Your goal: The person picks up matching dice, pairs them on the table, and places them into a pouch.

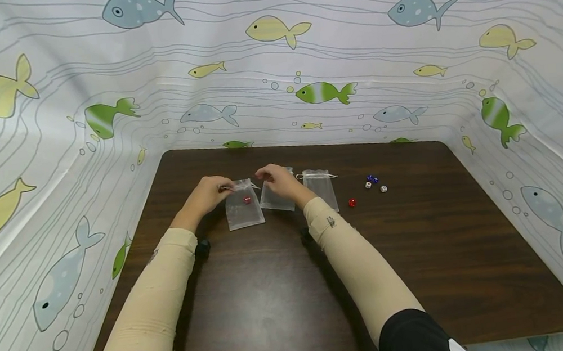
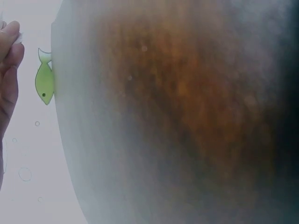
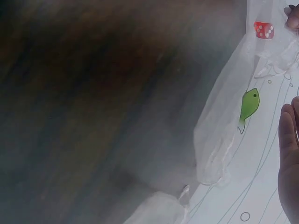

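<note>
My left hand (image 1: 209, 192) pinches the upper left edge of a small sheer white drawstring bag (image 1: 245, 218). A red die (image 1: 247, 199) shows through that bag's mesh; in the right wrist view the same red die (image 3: 264, 30) has white pips. Something small and dark at the left fingertips is too small to make out. Over the middle drawstring bag (image 1: 277, 198) hovers my right hand (image 1: 282, 181), its fingers loosely bent in the head view. Nothing shows between the right fingers (image 3: 287, 135) in the right wrist view.
A third drawstring bag (image 1: 319, 180) lies right of the middle one, partly behind the right wrist. Farther right are a red die (image 1: 352, 202), blue dice (image 1: 372, 179), a white die (image 1: 368, 185) and another white die (image 1: 383, 189). A fish-print curtain (image 1: 330, 52) surrounds the brown table (image 1: 421, 252).
</note>
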`<move>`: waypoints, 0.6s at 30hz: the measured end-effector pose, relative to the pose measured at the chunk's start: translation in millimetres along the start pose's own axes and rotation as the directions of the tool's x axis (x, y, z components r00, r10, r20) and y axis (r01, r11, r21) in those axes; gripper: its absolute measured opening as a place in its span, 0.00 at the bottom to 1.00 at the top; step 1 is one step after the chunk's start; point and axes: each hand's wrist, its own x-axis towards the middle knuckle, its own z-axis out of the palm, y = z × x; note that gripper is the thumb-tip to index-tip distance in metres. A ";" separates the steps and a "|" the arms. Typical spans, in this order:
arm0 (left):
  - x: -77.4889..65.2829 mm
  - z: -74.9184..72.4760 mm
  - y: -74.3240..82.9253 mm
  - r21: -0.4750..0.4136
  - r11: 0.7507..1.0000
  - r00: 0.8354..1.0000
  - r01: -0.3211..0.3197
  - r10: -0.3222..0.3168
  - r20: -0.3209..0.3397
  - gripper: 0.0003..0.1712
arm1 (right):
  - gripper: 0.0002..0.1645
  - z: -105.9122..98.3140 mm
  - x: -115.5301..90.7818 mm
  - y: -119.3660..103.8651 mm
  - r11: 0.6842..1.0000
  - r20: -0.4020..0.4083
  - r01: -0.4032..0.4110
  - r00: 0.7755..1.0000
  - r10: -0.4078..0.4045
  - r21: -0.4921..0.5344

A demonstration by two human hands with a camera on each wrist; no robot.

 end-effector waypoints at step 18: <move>2.2 2.7 -1.1 0.016 1.000 1.000 -0.027 0.027 -0.011 0.07 | 0.21 -9.3 -16.8 20.6 0.999 -0.059 -0.017 0.998 0.020 0.050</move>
